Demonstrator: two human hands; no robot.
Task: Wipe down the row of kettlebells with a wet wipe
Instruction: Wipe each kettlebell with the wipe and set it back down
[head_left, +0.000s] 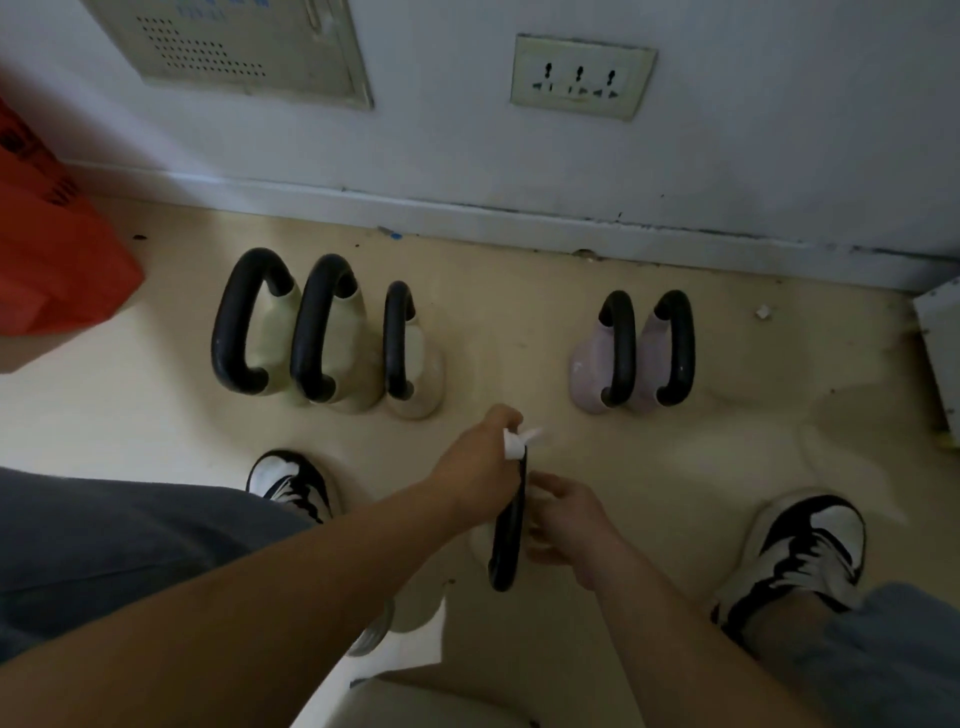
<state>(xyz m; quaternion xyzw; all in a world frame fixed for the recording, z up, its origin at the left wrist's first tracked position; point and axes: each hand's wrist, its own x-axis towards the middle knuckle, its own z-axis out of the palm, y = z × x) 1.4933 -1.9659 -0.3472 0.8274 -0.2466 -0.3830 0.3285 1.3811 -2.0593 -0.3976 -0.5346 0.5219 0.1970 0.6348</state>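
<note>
The kettlebell (506, 540) stands on the floor (519, 332) between the person's two black-and-white shoes, out of the row. Its black handle is edge-on to the camera and its pale body is mostly hidden. The left arm reaches across from the lower left. The left grip (483, 457) is closed on a white wet wipe (519, 441), pinching it against the top of the handle. The right grip (566, 525) sits just right of the handle, fingers curled round the pale body.

Beyond this kettlebell and to its left, three cream kettlebells (337, 338) stand side by side, touching. Beyond it to the right stand two lilac kettlebells (639, 353), well apart from the cream ones. Far to its left is an orange box (52, 260); its contents do not show. Behind the kettlebell, a wall socket (582, 78) is set in the wall.
</note>
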